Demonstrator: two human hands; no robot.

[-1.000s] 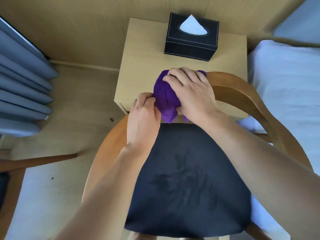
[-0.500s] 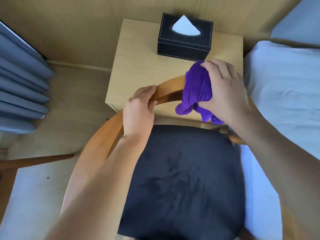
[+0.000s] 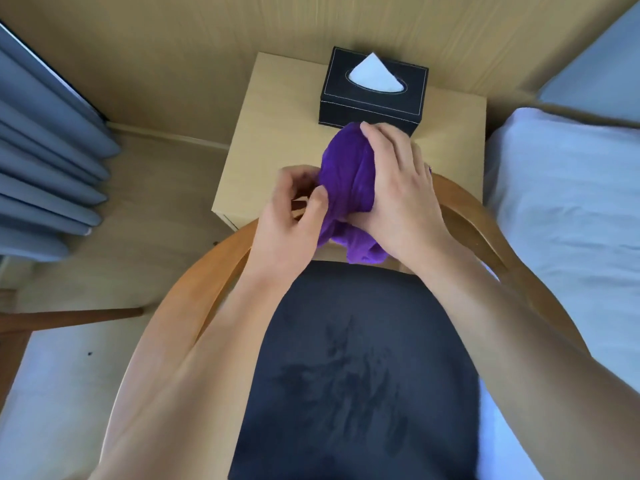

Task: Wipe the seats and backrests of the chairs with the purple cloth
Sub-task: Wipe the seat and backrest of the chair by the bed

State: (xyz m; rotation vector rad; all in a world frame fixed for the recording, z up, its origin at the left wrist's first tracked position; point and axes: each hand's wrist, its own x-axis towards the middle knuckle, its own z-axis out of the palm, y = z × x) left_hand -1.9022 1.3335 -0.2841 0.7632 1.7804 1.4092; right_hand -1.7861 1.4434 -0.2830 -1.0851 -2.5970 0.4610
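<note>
1. A pale wooden cabinet [image 3: 277, 140] stands just behind the curved wooden chair [image 3: 360, 375].
2. A black rectangular tissue box [image 3: 374, 102] sits behind the chair, on the cabinet.
3. A white bed [image 3: 571, 209] lies right of the chair.
4. The grey pleated curtains [image 3: 45, 168] hang far left of it.

Just beyond your grip stood a black tissue box [image 3: 372, 105], one white tissue [image 3: 375, 76] raised, on a pale wooden bedside table [image 3: 277, 150]. Grey-blue curtains [image 3: 45, 161] hung well left of it; white bedding [image 3: 561, 202] lay to its right.
</note>
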